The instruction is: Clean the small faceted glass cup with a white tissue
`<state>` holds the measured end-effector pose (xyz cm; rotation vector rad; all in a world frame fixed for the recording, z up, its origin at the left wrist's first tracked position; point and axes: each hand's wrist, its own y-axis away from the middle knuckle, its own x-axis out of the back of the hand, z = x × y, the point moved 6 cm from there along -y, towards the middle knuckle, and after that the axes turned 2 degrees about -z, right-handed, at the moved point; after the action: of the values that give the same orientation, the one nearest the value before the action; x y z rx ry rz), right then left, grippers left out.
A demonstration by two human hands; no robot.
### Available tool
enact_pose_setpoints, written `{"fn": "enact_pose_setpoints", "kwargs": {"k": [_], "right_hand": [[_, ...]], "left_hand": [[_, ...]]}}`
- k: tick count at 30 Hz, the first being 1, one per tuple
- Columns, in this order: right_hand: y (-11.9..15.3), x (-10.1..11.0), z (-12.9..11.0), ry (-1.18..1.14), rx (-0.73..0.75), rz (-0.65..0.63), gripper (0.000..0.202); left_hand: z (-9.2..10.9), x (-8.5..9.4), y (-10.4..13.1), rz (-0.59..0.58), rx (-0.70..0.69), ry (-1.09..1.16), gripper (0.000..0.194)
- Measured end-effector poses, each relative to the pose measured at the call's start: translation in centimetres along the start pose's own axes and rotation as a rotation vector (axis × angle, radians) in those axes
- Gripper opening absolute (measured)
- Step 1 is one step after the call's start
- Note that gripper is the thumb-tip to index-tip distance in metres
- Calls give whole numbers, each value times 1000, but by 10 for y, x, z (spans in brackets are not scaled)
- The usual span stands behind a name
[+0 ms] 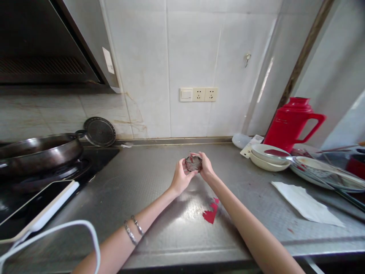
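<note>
Both hands hold one small round object (194, 163) above the steel counter (148, 198). It has a dark, uneven rim and a greyish, see-through-looking middle; its exact kind cannot be told. My left hand (181, 178) grips it from the left and below, fingers curled at its edge. Around its right side and top wrap the fingers of my right hand (206, 166). Below the hands, torn scraps of red paper (210, 215) lie on the counter. Two silver bracelets (133, 231) circle my left forearm.
At left a pan (40, 152) sits on the stove, near a phone (37, 209) with a white cable (92, 234). A round black disc (99, 132) leans on the wall. At right are a red thermos (291, 123), stacked bowls (269, 161) and a white napkin (308, 203).
</note>
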<state>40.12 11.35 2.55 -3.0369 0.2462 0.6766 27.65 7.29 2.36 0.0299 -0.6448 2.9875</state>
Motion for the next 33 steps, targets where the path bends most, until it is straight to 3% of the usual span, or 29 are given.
{"fn": "enact_pose_setpoints", "kwargs": {"k": [3, 8, 21, 23, 28, 33], "right_hand": [[7, -10, 0, -24, -76, -108, 40], [12, -18, 10, -66, -115, -145, 46], [11, -14, 22, 119, 240, 33, 40], [11, -13, 23, 133, 264, 46, 38], [3, -4, 20, 102, 238, 70, 41], [-3, 1, 12, 53, 165, 60, 45]], "left_hand": [[-3, 7, -7, 5, 22, -16, 72], [-13, 2, -10, -145, 41, 104, 67], [-9, 21, -14, 88, 8, -143, 71], [-10, 21, -14, 54, 17, -122, 77], [-12, 10, -10, -176, 54, -9, 83], [-7, 6, -10, -186, -31, -34, 75]]}}
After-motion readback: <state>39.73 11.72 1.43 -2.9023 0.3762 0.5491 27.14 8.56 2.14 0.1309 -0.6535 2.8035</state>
